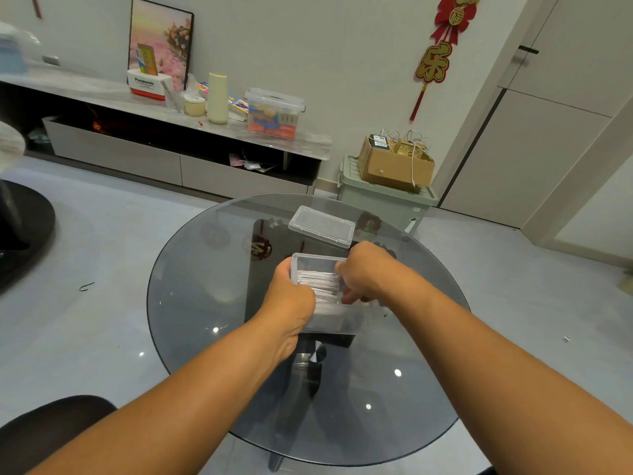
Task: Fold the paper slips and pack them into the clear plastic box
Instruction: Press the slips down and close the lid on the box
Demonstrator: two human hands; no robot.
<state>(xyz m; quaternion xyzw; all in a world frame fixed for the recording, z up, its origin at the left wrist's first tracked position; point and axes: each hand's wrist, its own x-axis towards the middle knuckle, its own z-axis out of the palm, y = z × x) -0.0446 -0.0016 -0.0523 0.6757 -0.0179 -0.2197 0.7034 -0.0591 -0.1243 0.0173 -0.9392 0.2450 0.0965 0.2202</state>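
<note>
1. Clear plastic box (320, 318) sits near the centre of the round glass tabletop (191, 269); its long axis runs from the person toward the far edge; top open, lid (322, 226) lying apart, just beyond it toward the far edge.
2. Folded paper slips (318, 282) stand packed edge-up inside, stacked along that axis.
3. Left hand (291, 296) wraps the box's left wall, fingers curled round it; grip steadies the box.
4. Right hand (363, 272) comes in over the right wall, fingers curled down among the slips; whether the grip pinches a slip cannot be told.
5. Judgement: the right hand is nearer the slips, so it does the packing; the lid lies beyond the box, away from both hands.
</note>
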